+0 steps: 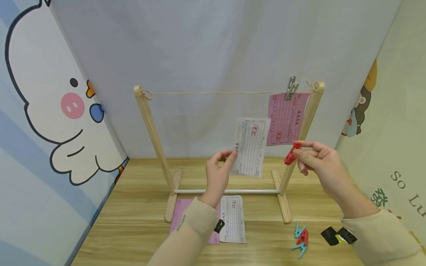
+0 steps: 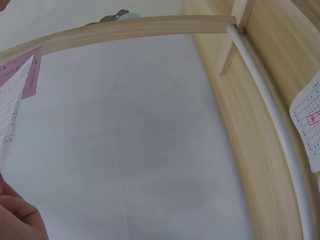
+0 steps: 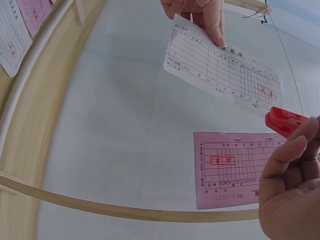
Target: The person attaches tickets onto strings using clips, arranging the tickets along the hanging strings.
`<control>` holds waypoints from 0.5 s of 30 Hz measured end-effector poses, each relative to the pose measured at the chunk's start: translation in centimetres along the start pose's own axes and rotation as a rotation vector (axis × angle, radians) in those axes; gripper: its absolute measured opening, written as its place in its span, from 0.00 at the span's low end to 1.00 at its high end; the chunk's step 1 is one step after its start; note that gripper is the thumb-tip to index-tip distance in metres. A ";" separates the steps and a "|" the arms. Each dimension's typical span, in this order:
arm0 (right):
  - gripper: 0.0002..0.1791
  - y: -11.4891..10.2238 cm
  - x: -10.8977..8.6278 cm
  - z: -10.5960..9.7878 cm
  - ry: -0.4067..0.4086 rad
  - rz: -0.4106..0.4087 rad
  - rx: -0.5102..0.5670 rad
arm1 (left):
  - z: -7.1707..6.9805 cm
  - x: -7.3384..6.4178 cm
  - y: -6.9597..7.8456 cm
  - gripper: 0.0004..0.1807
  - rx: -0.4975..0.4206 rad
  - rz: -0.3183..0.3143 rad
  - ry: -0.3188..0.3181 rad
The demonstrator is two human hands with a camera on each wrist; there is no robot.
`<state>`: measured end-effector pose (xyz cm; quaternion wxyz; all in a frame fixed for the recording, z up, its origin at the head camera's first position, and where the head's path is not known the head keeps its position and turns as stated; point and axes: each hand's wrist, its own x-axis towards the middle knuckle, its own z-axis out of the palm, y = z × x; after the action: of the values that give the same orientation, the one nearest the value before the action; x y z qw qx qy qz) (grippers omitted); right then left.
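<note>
The relation that matters is between the white receipt slip (image 1: 252, 147) and the wooden rack (image 1: 154, 140): the slip is held in the air below the rack's string (image 1: 209, 93), toward the rack's right half, its top edge apart from the cord and its long axis near upright. The left hand (image 1: 217, 173) pinches the slip by its lower left edge between thumb and fingers, so the sheet stands up and right of that grip. The right hand (image 1: 317, 162) grips a red clothespin (image 1: 293, 153) in front of the rack's right post, slanting down and leftward; whether its mouth is spread cannot be told. The left hand is nearer the slip, the right nearer that post. At the rack's right end, a silver metal clip (image 1: 291, 89) holds a pink receipt slip (image 1: 283, 122), whose left edge sits just beside the white sheet and limits room on that side; leftward along the rack the cord is bare. Before the rack's foot lie a second white slip (image 1: 233, 221) and another pink slip (image 1: 181, 208), partly behind the left forearm. Near its right foot lie spare red and light-blue clothespins (image 1: 303, 238).
</note>
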<state>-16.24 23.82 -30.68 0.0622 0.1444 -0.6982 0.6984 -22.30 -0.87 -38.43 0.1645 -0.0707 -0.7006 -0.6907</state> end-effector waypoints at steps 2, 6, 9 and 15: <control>0.09 -0.6 0.4 0.1 -0.002 -0.012 -0.017 | 0.0 0.2 0.3 0.11 -0.003 0.010 0.002; 0.10 -1.9 1.3 0.3 -0.017 -0.034 -0.041 | 0.1 0.6 0.8 0.11 -0.016 0.016 -0.002; 0.10 -2.6 2.0 0.5 -0.031 -0.048 -0.051 | 0.2 0.8 1.1 0.11 -0.034 0.021 -0.013; 0.08 -3.7 3.4 0.9 -0.027 -0.053 -0.048 | 0.4 1.4 1.9 0.13 -0.046 0.023 -0.020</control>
<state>-18.31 22.55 -26.18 0.0748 0.1705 -0.7116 0.6775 -23.01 -0.56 -36.19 0.1641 -0.0894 -0.6851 -0.7040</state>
